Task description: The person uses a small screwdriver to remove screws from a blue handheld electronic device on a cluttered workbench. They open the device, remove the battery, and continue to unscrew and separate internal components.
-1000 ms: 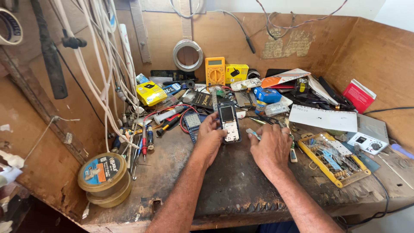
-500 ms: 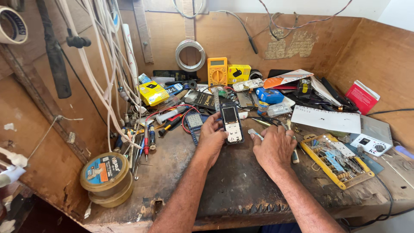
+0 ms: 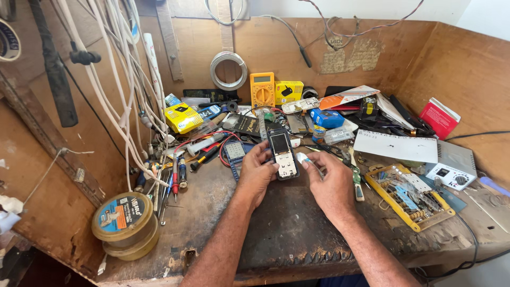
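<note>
My left hand (image 3: 256, 172) grips an opened keypad phone (image 3: 282, 154) by its left edge, holding it upright over the dark worktop (image 3: 287, 228); the small screen and bare keypad board face me. Just right of the phone, my right hand (image 3: 330, 180) pinches a small white-tipped tool (image 3: 306, 159) between thumb and forefinger, its tip close to the phone's right side. Both forearms reach in from the bottom edge.
A yellow multimeter (image 3: 262, 89) stands at the back wall beside a solder coil (image 3: 228, 69). Screwdrivers (image 3: 178, 172) and white cables (image 3: 127, 106) crowd the left. A yellow parts tray (image 3: 409, 196) lies right, round tins (image 3: 125, 223) front left, a red box (image 3: 439, 118) far right.
The phone has been lifted off the bench and held higher in my left hand. My right hand has come up beside it with the small tool. The view has drawn closer.
</note>
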